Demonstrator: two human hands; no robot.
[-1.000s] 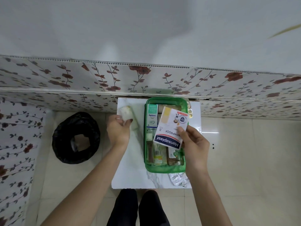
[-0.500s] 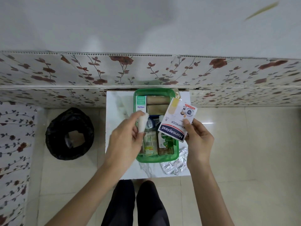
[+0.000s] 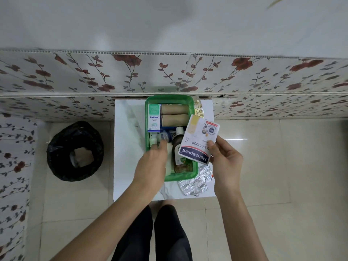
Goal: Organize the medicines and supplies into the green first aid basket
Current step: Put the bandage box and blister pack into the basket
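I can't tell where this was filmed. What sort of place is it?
Probably a room in a home: a glossy tiled floor, flowered wall panels, a black-lined bin, and a small white table holding a green basket of medicines.

A white marbled desk [image 3: 128, 147] is set against the floral wall. On it are seen a green basket [image 3: 194, 167], a silver blister strip [image 3: 194, 183] and a gold blister strip [image 3: 199, 109].

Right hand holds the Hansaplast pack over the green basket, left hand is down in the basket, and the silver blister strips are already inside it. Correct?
Not quite. The silver blister strips lie on the white table, outside the green basket by its near right corner, as the head view shows. The rest stands.
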